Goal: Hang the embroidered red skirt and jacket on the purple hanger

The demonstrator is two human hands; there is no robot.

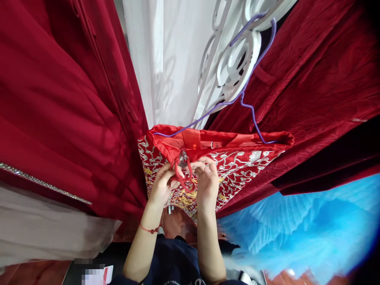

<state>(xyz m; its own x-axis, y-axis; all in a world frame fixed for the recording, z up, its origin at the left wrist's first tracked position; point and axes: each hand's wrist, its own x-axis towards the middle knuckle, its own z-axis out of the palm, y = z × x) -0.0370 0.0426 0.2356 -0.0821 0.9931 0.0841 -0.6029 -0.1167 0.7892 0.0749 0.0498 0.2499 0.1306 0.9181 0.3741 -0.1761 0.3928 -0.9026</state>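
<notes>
A red embroidered garment with silver and gold patterns hangs on a purple wire hanger in front of me. Both hands are raised to its front, close together. My left hand pinches a red knotted cord fastening at the garment's front. My right hand grips the same cord from the other side, fingers curled over it. A thin red bracelet circles my left wrist.
Dark red gowns hang at the left and right. A white curtain and a white scrolled metal rack stand behind. Blue tulle fills the lower right. A pale grey skirt lies lower left.
</notes>
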